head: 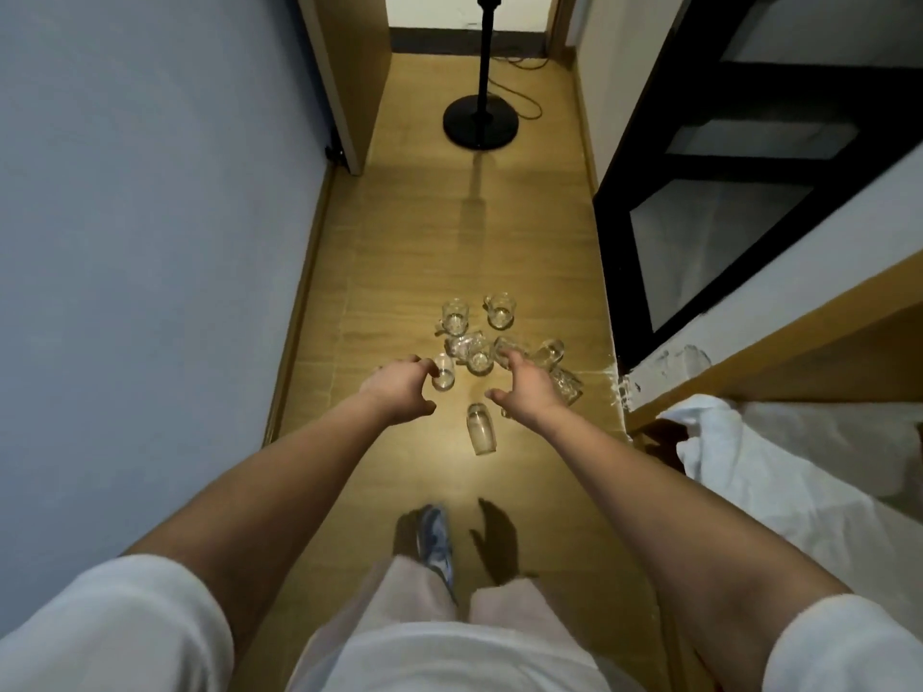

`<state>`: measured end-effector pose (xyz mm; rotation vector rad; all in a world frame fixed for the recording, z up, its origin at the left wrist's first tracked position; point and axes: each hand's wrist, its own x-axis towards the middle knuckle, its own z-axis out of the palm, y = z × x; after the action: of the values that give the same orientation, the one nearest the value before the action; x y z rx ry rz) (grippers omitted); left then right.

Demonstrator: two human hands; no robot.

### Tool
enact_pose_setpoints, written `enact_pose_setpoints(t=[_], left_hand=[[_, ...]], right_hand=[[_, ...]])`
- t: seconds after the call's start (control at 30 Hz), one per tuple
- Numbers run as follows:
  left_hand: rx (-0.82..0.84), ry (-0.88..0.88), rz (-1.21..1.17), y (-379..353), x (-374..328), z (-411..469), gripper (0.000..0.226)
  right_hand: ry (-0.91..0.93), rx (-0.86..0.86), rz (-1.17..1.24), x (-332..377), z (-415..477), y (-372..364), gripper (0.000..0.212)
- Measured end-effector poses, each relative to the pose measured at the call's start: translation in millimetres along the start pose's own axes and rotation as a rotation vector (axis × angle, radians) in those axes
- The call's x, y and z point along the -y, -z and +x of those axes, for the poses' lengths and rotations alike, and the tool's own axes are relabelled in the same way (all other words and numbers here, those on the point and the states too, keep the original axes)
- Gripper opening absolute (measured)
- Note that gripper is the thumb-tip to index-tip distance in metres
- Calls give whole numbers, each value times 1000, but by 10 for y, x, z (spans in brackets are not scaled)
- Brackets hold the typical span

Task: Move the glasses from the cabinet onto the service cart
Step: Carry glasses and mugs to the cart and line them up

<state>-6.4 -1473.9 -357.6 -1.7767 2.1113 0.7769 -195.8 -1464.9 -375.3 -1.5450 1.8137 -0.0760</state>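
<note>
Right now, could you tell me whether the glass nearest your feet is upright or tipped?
Tipped: the glass lies lengthwise on the floor, its whole side showing.

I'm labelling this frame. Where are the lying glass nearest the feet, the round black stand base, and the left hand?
lying glass (pixel 480 432): head view, middle of its side.
stand base (pixel 462 123): head view, disc left of the pole.
left hand (pixel 399 387): head view, back of the hand.

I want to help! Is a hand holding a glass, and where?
Nothing looks gripped yet. The left hand touches a small glass at its side; the right hand reaches another glass.
</note>
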Motion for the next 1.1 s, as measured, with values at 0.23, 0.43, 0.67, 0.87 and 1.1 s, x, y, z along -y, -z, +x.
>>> enact_pose_setpoints(t=[0.23,0.43,0.67,0.87,1.1], left_hand=[[63,-23,31,526,73,1083,52],[130,18,-18,483,-1,1943,52],[128,34,-139,215,-103,3047,51],[155,-24,-174,-398,1,4152,51],[175,-36,-171,-1554,270,5287,48]], right_hand=[[-30,-3,18,-47,978,468,72],[-4,82,-70,-417,1730,738,71],[-2,114,-57,-956,2765,784,69],[2,141,90,-1543,3674,105,68],[-138,102,249,-2394,4639,-912,65]])
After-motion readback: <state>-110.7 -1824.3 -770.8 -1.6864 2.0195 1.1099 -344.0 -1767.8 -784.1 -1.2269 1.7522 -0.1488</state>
